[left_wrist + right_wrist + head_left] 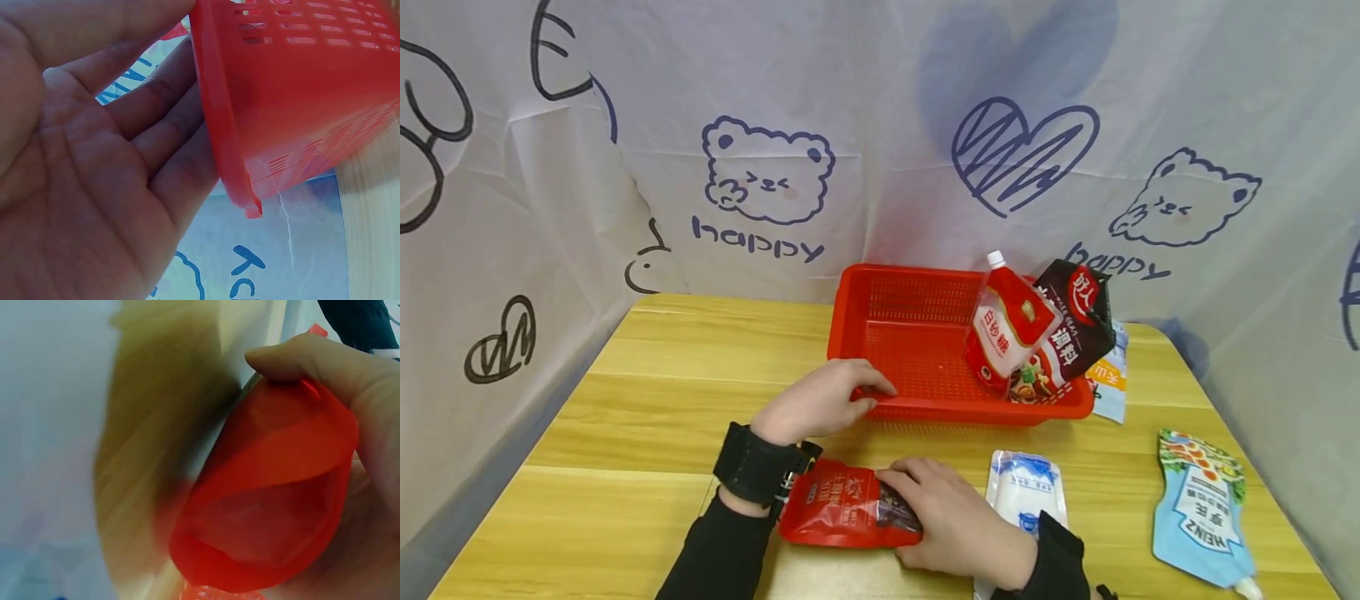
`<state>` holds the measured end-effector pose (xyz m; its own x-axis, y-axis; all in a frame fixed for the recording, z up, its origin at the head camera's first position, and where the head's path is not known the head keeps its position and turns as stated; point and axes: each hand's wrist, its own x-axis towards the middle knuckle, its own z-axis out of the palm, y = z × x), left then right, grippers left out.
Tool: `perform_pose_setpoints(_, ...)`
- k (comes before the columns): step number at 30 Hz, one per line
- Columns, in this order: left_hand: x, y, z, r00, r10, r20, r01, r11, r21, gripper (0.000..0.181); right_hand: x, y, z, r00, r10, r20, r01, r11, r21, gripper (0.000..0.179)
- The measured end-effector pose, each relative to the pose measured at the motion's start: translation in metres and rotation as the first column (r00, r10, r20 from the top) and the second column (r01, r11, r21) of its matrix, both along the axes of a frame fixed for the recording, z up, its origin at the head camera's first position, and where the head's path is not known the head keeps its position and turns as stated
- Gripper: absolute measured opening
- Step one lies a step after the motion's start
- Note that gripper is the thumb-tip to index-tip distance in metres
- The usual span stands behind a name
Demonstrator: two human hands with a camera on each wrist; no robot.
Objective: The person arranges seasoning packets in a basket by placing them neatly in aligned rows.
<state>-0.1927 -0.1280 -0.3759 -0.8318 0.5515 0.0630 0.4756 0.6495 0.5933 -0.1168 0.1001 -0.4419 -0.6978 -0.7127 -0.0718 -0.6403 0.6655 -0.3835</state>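
My left hand (820, 402) grips the front left rim of a red plastic basket (955, 410). In the left wrist view its thumb and fingers close around the perforated basket's rim (215, 106). Below the basket, my right hand (958, 521) holds one end of a red seasoning pouch (837, 508) with a dark patch. The right wrist view shows the pouch's folded bottom (269, 506), with the thumb (294, 359) over its side. A red and white spouted pouch (1006, 329) and a dark seasoning packet (1078, 333) lean in the basket's right part.
A white packet (1026, 483) lies on the wooden table (647, 433) behind my right hand, partly covered by it. At the right lies a light blue spouted Heinz pouch (1202, 517). Another packet (1111, 375) sits beyond the basket's right end. A printed cloth (902, 200) stands behind the table.
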Motion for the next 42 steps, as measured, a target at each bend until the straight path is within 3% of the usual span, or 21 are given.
perform_pose_setpoints(11, 0.0, -0.001, -0.004, 1.0, 0.014, 0.004, -0.014, 1.0, 0.005, 0.024, 0.002, 0.025, 0.01, 0.998, 0.014, -0.059, -0.019, 0.997, -0.077, 0.077)
perform_pose_setpoints(20, 0.0, -0.001, -0.002, 1.0, 0.006, -0.007, -0.006, 1.0, 0.012, 0.024, 0.004, 0.06, 0.028, 0.989, -0.09, -0.12, 0.071, 0.985, -0.159, 0.083)
perform_pose_setpoints(27, 0.0, -0.001, -0.001, 1.0, 0.014, -0.004, -0.014, 1.0, 0.008, 0.023, 0.004, 0.076, 0.04, 0.964, -0.136, -0.227, 0.086, 0.973, -0.216, 0.085)
perform_pose_setpoints(36, 0.001, 0.002, -0.002, 0.999, 0.029, 0.017, -0.029, 0.999, 0.015, 0.023, 0.001, 0.086, 0.051, 0.947, -0.125, -0.296, 0.051, 0.968, -0.247, 0.086)
perform_pose_setpoints(42, 0.0, 0.003, -0.001, 0.999, 0.018, -0.032, -0.018, 1.0, -0.001, 0.021, -0.005, 0.096, 0.064, 0.909, -0.144, -0.391, 0.01, 0.946, -0.324, 0.089)
